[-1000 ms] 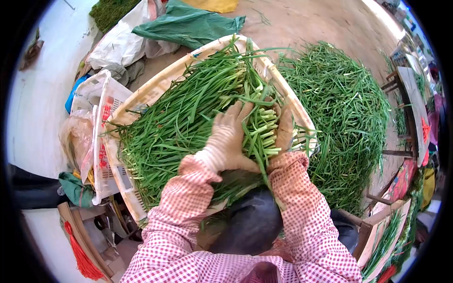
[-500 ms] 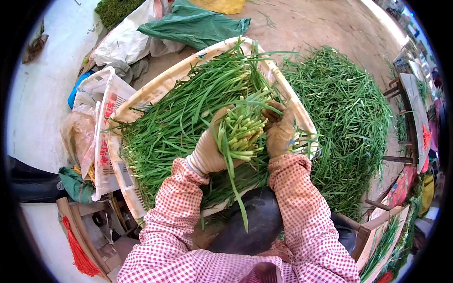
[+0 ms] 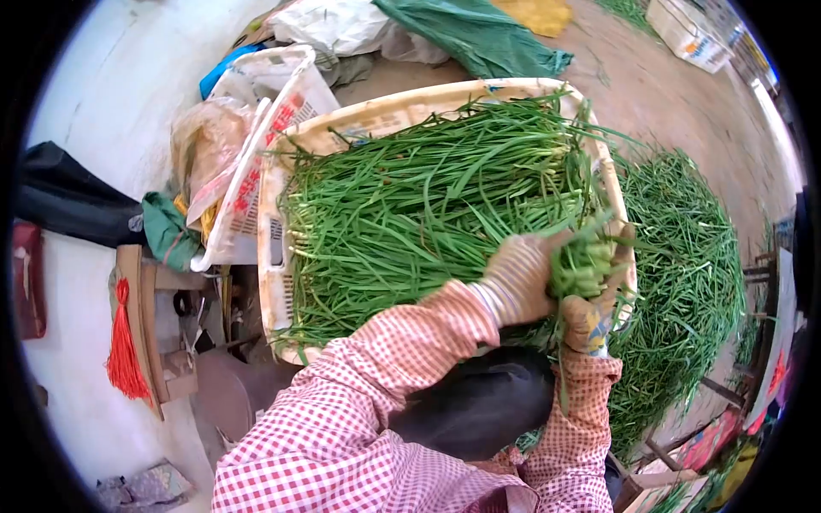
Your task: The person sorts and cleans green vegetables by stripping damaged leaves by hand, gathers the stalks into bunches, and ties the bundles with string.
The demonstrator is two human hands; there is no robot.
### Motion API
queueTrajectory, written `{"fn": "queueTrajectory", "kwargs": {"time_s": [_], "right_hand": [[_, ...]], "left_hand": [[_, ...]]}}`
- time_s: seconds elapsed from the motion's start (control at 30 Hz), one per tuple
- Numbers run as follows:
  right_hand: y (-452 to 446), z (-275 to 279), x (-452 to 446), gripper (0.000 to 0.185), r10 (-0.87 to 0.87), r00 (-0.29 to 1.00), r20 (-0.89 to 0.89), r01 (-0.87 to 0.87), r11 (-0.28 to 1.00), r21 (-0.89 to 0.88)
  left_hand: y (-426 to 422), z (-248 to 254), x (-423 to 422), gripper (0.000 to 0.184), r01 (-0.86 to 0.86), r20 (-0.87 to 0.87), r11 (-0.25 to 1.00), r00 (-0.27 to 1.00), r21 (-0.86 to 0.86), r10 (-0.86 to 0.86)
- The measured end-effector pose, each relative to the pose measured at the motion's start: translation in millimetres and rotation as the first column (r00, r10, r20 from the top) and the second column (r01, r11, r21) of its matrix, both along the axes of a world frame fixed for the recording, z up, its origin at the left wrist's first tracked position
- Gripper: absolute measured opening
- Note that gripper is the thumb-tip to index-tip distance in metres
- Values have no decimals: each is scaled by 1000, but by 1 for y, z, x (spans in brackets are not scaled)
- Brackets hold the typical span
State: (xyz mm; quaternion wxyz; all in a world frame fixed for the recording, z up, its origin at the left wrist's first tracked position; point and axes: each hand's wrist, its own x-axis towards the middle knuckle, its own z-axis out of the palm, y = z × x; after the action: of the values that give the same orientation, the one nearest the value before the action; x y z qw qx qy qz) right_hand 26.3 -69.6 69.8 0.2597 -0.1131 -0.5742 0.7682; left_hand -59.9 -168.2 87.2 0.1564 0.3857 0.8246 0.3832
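Note:
My left hand (image 3: pixel 523 278), in a striped glove, wraps round the left side of a bunch of green stalks (image 3: pixel 581 267). Its pale cut ends face me. On the other side my right hand (image 3: pixel 592 321), in a stained glove, grips the same bunch; some of its fingers are hidden behind the stalks. Both hands are over the right end of a cream plastic crate (image 3: pixel 272 205). Long green leaves (image 3: pixel 410 205) lie in layers across the crate, and a few loose ones hang below the bunch.
A large heap of green leaves (image 3: pixel 676 274) lies on the floor to the right. White crates (image 3: pixel 244 192) and a green sack (image 3: pixel 479 38) are beyond the crate. Red strings (image 3: pixel 126 346) hang from a wooden frame at left. My dark-clad knee is below the crate.
The view has turned, so the crate sits further right and more level. Both hands have gone from gathering stalks in the crate to holding a bunch raised at its right end.

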Motion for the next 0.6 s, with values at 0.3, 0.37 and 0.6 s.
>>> {"fn": "queueTrajectory", "kwargs": {"time_s": [0.3, 0.37, 0.6], "right_hand": [[15, -37, 10, 56, -60, 997, 47, 70, 962, -263], [21, -61, 26, 39, -150, 986, 78, 167, 939, -300], [-33, 27, 26, 26, 198, 969, -145, -130, 916, 380]], "left_hand": [[-4, -10, 30, 65, 125, -158, 965, 974, -230, -163], [-24, 1, 21, 57, 182, -122, 980, 977, 76, -172], [-30, -24, -52, 46, 370, 122, 864, 894, 341, -430]]}}
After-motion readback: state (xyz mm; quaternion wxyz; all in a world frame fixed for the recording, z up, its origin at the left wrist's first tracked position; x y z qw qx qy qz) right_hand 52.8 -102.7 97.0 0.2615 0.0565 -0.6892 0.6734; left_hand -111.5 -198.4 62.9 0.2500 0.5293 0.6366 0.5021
